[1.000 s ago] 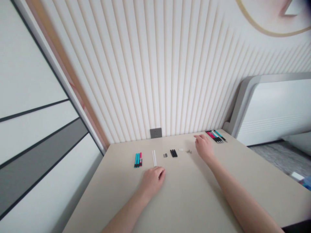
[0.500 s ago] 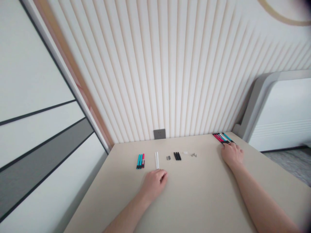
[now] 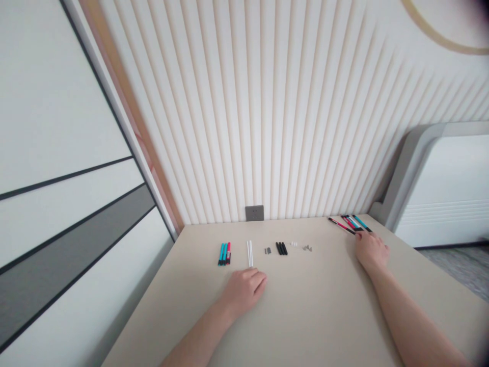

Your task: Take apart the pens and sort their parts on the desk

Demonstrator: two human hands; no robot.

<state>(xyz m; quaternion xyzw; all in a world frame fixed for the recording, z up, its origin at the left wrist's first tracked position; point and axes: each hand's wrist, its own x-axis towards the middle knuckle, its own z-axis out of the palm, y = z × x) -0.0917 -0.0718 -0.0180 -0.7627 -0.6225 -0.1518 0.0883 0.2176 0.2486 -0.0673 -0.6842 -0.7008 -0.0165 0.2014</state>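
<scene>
Curled on the tabletop, my left hand (image 3: 244,291) rests just below two thin white sticks (image 3: 249,254), and nothing shows in its fingers. At the right, my right hand (image 3: 371,251) pinches the near end of a red pen with black ends (image 3: 341,225), which slants to the upper left. Beyond this hand, red and turquoise pens (image 3: 352,222) lie side by side, their near ends partly hidden by the fingers. A turquoise pen (image 3: 361,223) is at the outer right of that group.
Two turquoise pens and a red one (image 3: 224,254) lie left of the sticks. To the right are small grey pieces (image 3: 268,251), black tubes (image 3: 281,248), tiny white pieces (image 3: 294,244) and grey clips (image 3: 307,248). A wall socket (image 3: 254,213) sits behind the table.
The red pen has swung away leftward from the row of pens, with my right hand at its near end. My left hand has stayed in place, its fingers closed more. The view has shifted slightly.
</scene>
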